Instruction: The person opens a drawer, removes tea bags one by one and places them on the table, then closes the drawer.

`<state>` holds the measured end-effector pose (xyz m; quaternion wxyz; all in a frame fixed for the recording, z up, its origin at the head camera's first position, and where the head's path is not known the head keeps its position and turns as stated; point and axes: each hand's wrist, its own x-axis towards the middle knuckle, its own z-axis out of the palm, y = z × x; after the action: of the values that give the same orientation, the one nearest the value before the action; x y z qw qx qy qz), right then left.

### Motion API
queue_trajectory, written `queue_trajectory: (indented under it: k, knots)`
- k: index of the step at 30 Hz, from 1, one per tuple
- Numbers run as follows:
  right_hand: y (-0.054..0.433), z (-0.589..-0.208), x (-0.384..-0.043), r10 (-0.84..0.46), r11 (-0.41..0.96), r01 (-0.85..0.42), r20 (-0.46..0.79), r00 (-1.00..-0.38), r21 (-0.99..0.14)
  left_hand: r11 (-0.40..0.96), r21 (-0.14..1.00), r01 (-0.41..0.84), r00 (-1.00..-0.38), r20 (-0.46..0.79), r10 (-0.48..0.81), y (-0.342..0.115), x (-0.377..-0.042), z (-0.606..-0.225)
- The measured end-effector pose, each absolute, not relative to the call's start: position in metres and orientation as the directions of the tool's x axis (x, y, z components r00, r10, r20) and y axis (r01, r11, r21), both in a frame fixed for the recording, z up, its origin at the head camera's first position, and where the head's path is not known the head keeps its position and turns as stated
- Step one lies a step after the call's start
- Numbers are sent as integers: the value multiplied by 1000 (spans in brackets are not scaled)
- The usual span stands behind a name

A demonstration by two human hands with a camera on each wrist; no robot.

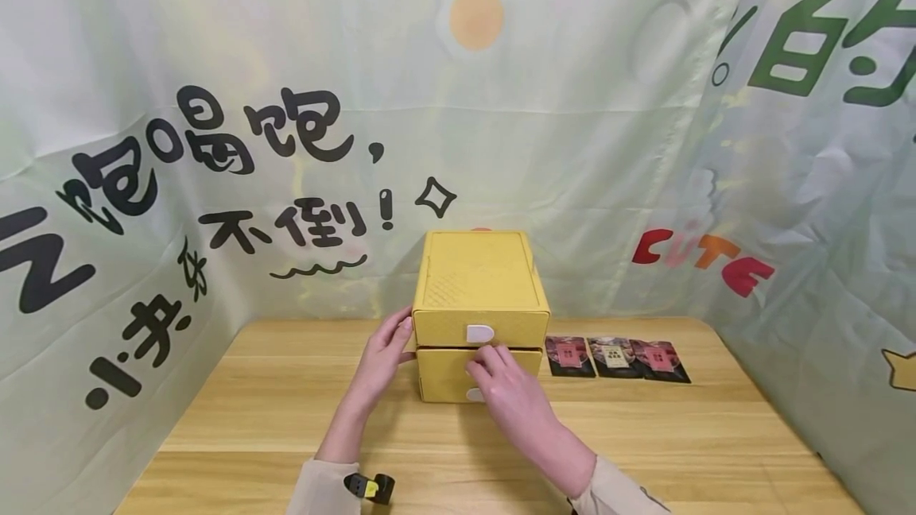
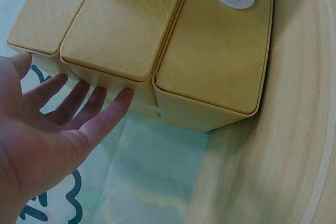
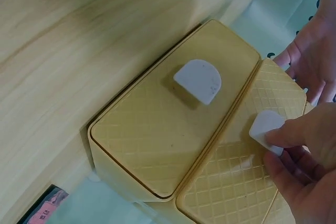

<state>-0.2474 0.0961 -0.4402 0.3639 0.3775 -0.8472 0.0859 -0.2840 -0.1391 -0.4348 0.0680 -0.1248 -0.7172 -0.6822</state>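
A yellow drawer box [image 1: 478, 272] with white pull tabs stands upright on the table. My left hand [image 1: 384, 356] is at the box's left side; in the left wrist view its fingers [image 2: 113, 116] are spread and slightly bent, fingertips against the side wall. With thumb and fingers, my right hand [image 3: 310, 156] pinches the white handle [image 3: 266, 124] of the middle drawer [image 3: 231, 182], whose front has a grid pattern. Below it, the bottom drawer [image 3: 163, 129] shows its own white handle [image 3: 199, 80]. The top drawer's handle [image 1: 480, 333] sits above my right hand in the head view.
To the right of the box lie three dark packets, two with pink labels [image 1: 570, 356] [image 1: 660, 360] and one with a pale label [image 1: 614, 357]. The wooden table [image 1: 286, 412] meets a printed cloth backdrop [image 1: 572, 141] behind and at both sides.
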Motion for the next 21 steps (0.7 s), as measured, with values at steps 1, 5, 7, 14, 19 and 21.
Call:
queue_trajectory:
  k: [1, 5, 7, 14, 19, 21]
  knots:
    - [96, -440, -246, -577, 700, -702, 683, -448, 130, 38, 962, 271, -960, 267, 87, -139, -284, -435]
    - [97, -441, -242, -579, 691, -711, 687, -438, 129, 39, 962, 270, -960, 266, 89, -140, -284, -435]
    - [97, -441, -240, -582, 688, -714, 689, -432, 133, 43, 961, 272, -959, 268, 89, -140, -284, -435]
    - [98, -442, -233, -588, 674, -724, 700, -406, 145, 51, 962, 269, -961, 264, 83, -140, -284, -435]
    - [99, -440, -226, -594, 668, -729, 698, -401, 150, 45, 962, 270, -960, 266, 85, -140, -284, -435]
    - [99, -439, -223, -602, 666, -730, 690, -402, 157, 42, 962, 270, -960, 266, 84, -140, -285, -435]
